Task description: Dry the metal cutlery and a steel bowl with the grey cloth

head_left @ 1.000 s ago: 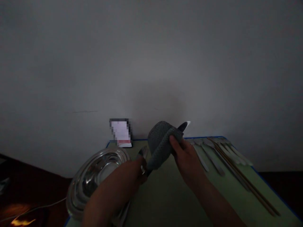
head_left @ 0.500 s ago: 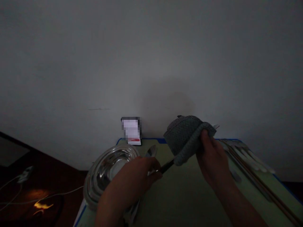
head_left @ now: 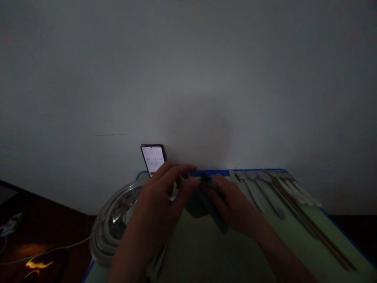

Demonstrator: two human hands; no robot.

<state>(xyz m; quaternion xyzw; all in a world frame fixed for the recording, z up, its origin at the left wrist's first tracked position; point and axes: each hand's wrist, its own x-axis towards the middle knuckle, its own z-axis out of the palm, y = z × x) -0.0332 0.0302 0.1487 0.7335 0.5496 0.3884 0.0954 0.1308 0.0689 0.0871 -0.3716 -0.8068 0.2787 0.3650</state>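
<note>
My right hand [head_left: 235,204] is closed on a bunched grey knitted cloth [head_left: 198,206], low over the green table [head_left: 212,251]. A small dark tip [head_left: 206,179] pokes out of the cloth by my right fingertips. My left hand [head_left: 161,200] reaches across to the cloth. Its long fingers and thumb pinch together at the cloth's left edge, and what they grip is hidden in the dim light.
A shiny steel bowl [head_left: 114,220] sits at the table's left edge under my left wrist. A lit phone [head_left: 153,159] leans on the wall behind. Several spoons [head_left: 253,188] and chopsticks [head_left: 306,220] lie in a row on the right. Cables lie on the dark floor to the left.
Both hands dropped from raised to low over the table. The cloth, spread over a utensil before, is now bunched between the hands, and the utensil's handle no longer shows.
</note>
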